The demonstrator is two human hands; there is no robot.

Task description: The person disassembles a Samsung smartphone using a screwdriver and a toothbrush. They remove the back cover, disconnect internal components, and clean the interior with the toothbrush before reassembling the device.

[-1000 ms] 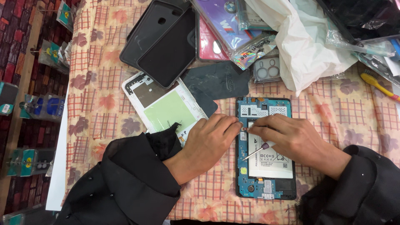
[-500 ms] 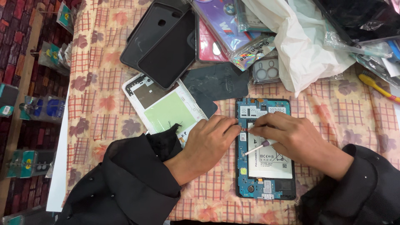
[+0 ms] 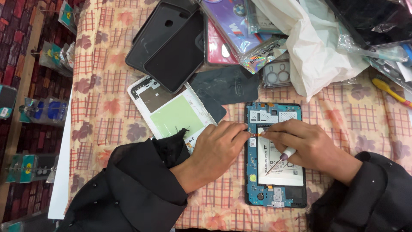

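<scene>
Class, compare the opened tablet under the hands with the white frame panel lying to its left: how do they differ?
The opened tablet lies straight, showing blue circuit boards and a white battery; the white frame panel lies tilted, showing a green sheet. Both hands touch the tablet; phone cases overlap the panel. Both rest on the patterned cloth.

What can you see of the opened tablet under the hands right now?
The opened tablet lies flat, back cover off, upright in the view on the patterned tablecloth. A dark frame surrounds a blue circuit board, with a white rectangular battery at its middle. The left hand rests at its left edge, fingertips pinching near a small orange flex strip. The right hand lies across the battery, holding a thin screwdriver whose tip points down onto it.
</scene>
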